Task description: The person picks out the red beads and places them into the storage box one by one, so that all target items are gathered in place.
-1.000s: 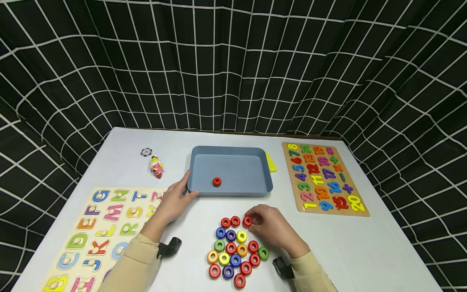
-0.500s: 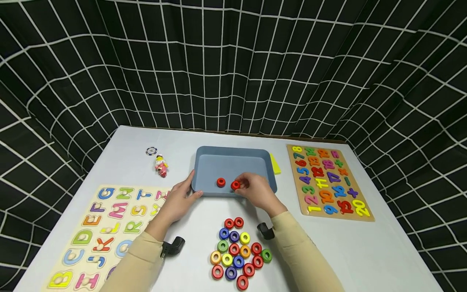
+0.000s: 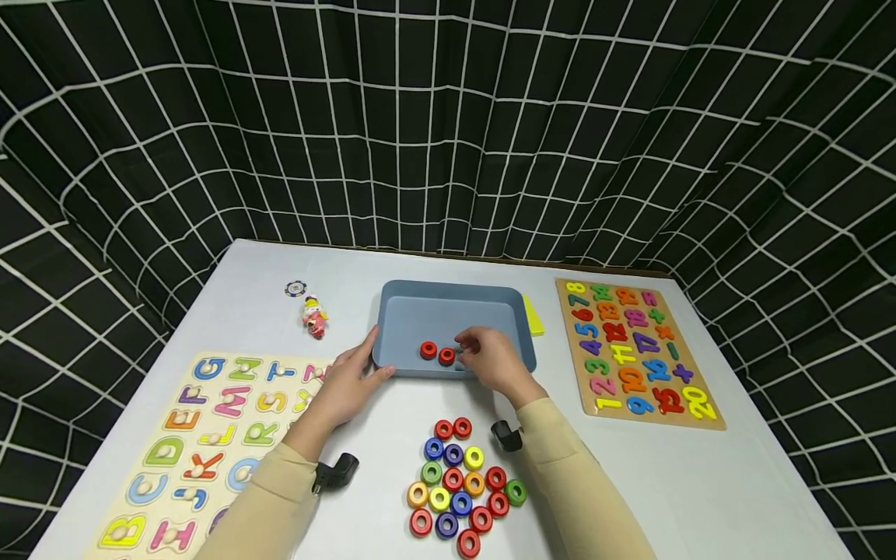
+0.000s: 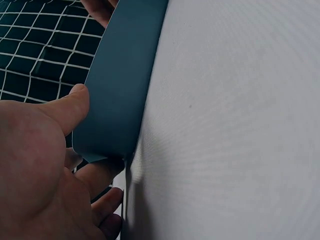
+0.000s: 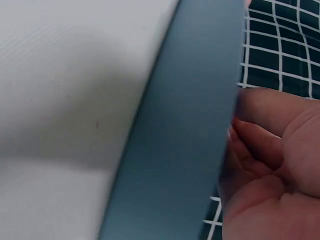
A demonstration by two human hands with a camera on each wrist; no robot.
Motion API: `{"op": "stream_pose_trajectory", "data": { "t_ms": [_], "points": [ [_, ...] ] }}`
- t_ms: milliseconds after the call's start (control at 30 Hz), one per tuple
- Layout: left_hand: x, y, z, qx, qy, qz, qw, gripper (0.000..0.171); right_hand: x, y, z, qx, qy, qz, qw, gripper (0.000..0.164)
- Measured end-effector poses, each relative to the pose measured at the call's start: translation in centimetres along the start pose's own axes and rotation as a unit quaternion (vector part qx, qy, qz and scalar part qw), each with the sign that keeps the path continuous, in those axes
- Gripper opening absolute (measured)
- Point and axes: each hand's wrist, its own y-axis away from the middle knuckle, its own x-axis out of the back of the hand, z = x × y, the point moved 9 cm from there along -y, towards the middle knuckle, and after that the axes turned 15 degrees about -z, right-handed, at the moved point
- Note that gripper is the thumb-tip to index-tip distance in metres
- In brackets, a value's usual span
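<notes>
A blue-grey tray (image 3: 448,311) sits mid-table, with two red rings (image 3: 428,350) side by side near its front wall. My left hand (image 3: 350,386) holds the tray's front left corner, the thumb along the front and the other fingers along the left side. In the left wrist view that thumb (image 4: 75,102) lies at the tray's rim. Over the front right part of the tray is my right hand (image 3: 493,360), its fingertips just right of the nearer red ring (image 3: 446,356), a small gap between them. The front wall (image 5: 175,120) partly hides those fingers in the right wrist view.
Several coloured rings (image 3: 461,504) lie in a cluster in front of the tray. A letter puzzle board (image 3: 269,365) is at left, a number board (image 3: 616,408) at right. A figurine (image 3: 315,317), a poker chip (image 3: 295,288) and a yellow piece (image 3: 533,316) lie around the tray.
My right hand has carried a red ring from the cluster into the tray, set it beside the other and let it go. My left hand stays at the tray corner.
</notes>
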Motion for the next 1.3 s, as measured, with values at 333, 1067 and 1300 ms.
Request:
{"op": "stream_pose_trajectory", "data": {
  "t_ms": [333,1067,1300],
  "points": [
    [-0.3,0.0,0.0,0.004,-0.008,-0.005,0.9999,0.078,1.6,4.4,0.2,0.019,-0.066,0.028,0.997,0.018],
    [-0.4,-0.1,-0.1,-0.002,-0.011,-0.010,0.9999,0.078,-5.1,7.4,0.8,0.053,0.016,-0.141,0.988,0.027],
    [-0.4,-0.1,0.1,-0.006,-0.010,-0.008,0.9999,0.078,-5.2,7.5,0.4,0.056,0.056,-0.136,0.988,0.023]
  ]
}}
